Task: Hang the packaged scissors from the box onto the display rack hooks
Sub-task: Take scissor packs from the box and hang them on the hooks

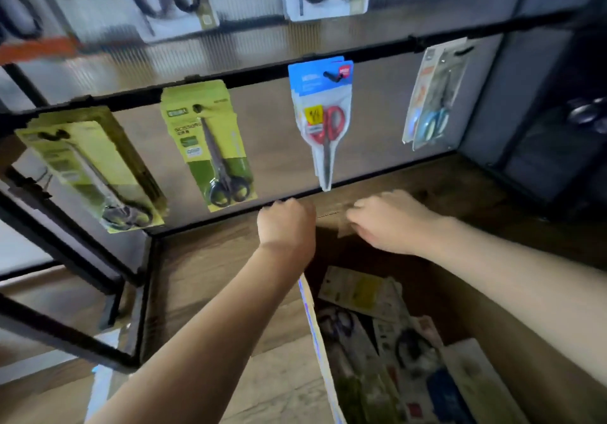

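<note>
Head view, with the cardboard box (pixel 486 331) as the landmark. The box stands open on a wooden shelf (pixel 210 279) at the lower right of the picture. Inside it lie loose packaged scissors (pixel 368 335) in a jumbled layer, cards overlapping, some face down; prints are too blurred to read.

Both hands are at the box's far edge, beyond the packages and above them. The left hand (pixel 286 223) is at the far left corner of the box, fingers curled into a fist over the edge; whether it actually grips the cardboard flap cannot be told, since the fingertips are hidden. The right hand (pixel 387 221) is just to the right of it, over the far flap (pixel 331 216), palm down with fingers loosely bent and reaching left, touching or nearly touching the flap; it holds no package. The packages in the box lie nearer the camera than both hands, below the forearms, none touched.

Beyond the box's far edge rises the display rack (pixel 249 77), a black bar with hooks. Hanging from it, straight above the left hand, is a blue-carded pack with red-handled scissors (pixel 323 118). Left of that hang a green-carded pack (pixel 207 141) and, further left, another green pack (pixel 88 167), tilted. To the right, above the box's far right corner, hangs a clear pack with blue-handled scissors (pixel 433 95).
</note>
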The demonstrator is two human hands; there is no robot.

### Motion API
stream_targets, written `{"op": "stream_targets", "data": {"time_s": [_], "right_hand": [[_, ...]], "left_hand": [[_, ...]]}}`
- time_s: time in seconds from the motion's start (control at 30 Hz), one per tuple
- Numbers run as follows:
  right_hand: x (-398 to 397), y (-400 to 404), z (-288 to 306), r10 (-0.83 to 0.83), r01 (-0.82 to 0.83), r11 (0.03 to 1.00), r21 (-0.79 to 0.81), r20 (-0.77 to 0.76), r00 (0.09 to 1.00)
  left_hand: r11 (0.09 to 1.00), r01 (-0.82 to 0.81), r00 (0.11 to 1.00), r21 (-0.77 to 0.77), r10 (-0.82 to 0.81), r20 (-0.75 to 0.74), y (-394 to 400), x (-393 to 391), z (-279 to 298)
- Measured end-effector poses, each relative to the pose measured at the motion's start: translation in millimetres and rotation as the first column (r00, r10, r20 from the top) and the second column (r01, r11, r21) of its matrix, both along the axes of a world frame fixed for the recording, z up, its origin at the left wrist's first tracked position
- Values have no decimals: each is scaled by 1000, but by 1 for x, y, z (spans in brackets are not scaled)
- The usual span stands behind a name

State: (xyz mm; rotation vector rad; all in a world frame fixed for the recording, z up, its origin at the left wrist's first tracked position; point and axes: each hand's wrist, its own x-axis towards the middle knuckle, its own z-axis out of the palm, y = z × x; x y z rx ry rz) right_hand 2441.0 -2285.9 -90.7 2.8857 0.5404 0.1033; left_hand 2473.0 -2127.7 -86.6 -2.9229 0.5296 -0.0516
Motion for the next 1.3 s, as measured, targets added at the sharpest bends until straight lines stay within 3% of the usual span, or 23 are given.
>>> {"op": "stream_targets", "data": {"time_s": [0.23,0.37,0.6,0.83,1.07,1.23,1.3], "right_hand": [[-45,-85,-61,-130,133,991,-9,-274,953],[-63,-111,-102,-149,157,987,-19,-439,886],[-81,-108,-139,8,47,996,77,-596,803],[-86,-103,-166,71,38,983,181,-558,826],[-99,-107,-181,85,82,970,227,-639,765],[-105,-107,-177,197,-91,974,209,-573,796],[-107,-103,-175,254,-205,967,150,-568,783]], "left_hand": [[962,226,968,151,-204,-144,-68,-3,-50],[966,189,930,176,-119,-348,-87,3,-79],[871,246,888,424,-27,-459,-91,19,-121],[957,13,822,289,154,-548,-88,37,-160],[955,-244,699,171,295,-651,-89,41,-189],[910,-412,636,39,318,-703,-79,45,-195],[888,-455,658,-60,290,-695,-78,46,-195]]}}
